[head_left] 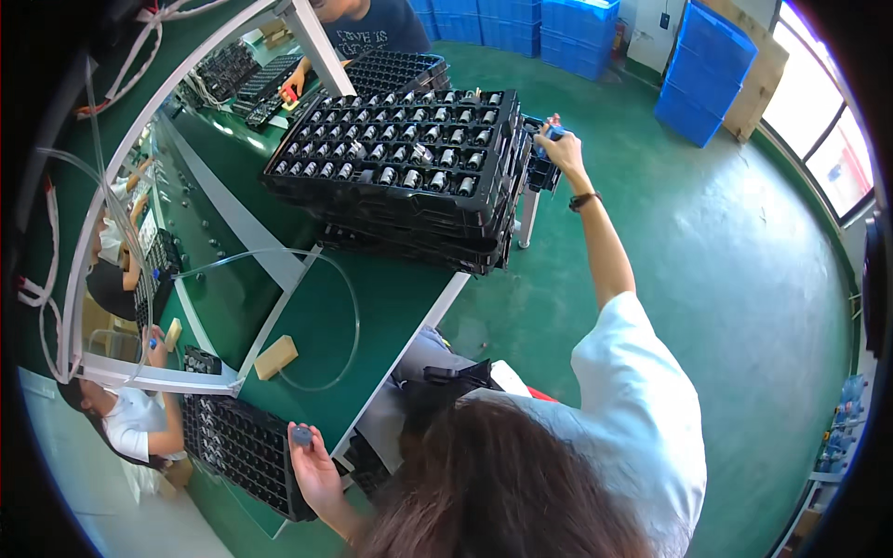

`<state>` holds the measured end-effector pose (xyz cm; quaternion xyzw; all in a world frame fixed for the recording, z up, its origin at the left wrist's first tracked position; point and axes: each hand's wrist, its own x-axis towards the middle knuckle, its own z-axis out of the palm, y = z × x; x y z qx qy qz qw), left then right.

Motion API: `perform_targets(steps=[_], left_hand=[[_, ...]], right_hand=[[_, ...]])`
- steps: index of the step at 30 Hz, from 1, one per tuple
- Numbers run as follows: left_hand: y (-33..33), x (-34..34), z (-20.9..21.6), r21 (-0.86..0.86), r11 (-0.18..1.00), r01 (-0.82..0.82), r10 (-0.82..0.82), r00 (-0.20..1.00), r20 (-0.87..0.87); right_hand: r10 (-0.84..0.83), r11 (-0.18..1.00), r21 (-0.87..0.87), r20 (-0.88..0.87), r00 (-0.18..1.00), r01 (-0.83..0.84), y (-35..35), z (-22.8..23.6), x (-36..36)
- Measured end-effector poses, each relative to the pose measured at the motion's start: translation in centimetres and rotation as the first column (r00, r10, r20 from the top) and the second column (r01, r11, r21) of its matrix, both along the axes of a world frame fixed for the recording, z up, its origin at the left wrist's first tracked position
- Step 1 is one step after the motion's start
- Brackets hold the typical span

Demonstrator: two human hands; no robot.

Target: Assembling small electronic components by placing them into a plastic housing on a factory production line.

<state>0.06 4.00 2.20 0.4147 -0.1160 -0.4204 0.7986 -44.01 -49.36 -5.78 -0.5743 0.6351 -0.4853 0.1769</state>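
My left hand [319, 474] is closed on a small grey-blue round part [300, 434], beside the right end of a black tray [246, 442] with rows of pockets. My right hand [564, 153] reaches far forward, its fingers closed around a small blue part [555, 133]. That hand is over another black tray [542, 172], just right of a tall stack of black trays [419, 206]. Rows of small silver-and-black cylindrical parts [409, 133] fill the stack's top tray, a few lying askew.
A beige block [275, 357] and a looping clear tube [356, 316] lie on the green bench [372, 288]. A white metal frame [321, 46] rises at its side. Another person [381, 28] works behind the stack. Blue crates [707, 70] stand at the back.
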Motion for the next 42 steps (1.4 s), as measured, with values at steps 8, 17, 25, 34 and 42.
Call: perform_targets(steps=[8, 17, 25, 34, 42], left_hand=[[1.3, 0.2, -0.2, 0.028, 0.999, -0.047, 0.051, 0.99, -0.134], [-1.4, -1.5, -0.9, -0.028, 0.999, 0.046, -0.049, 0.99, -0.129], [-6.9, -3.0, -2.1, -0.188, 0.974, 0.125, -0.156, 0.974, -0.163], [-4.8, -2.2, -1.9, 0.002, 0.994, -0.106, 0.105, 0.994, 0.024], [-4.1, -1.6, -2.6, 0.121, 0.975, -0.188, 0.174, 0.978, 0.116]], right_hand=[[-0.002, 0.991, 0.13, -0.172, 0.985, 0.024, -2.5, -0.3, 0.1], [0.128, 0.864, -0.477, 0.514, 0.848, 0.159, 15.9, 8.1, 2.9], [0.876, 0.399, -0.168, 0.362, 0.32, -0.902, 33.4, 10.3, 25.0], [0.741, 0.147, -0.034, 0.666, 0.087, -0.989, 35.5, 8.3, 36.0], [0.728, 0.059, -0.005, 0.684, 0.04, -0.998, 36.4, 6.8, 37.5]])
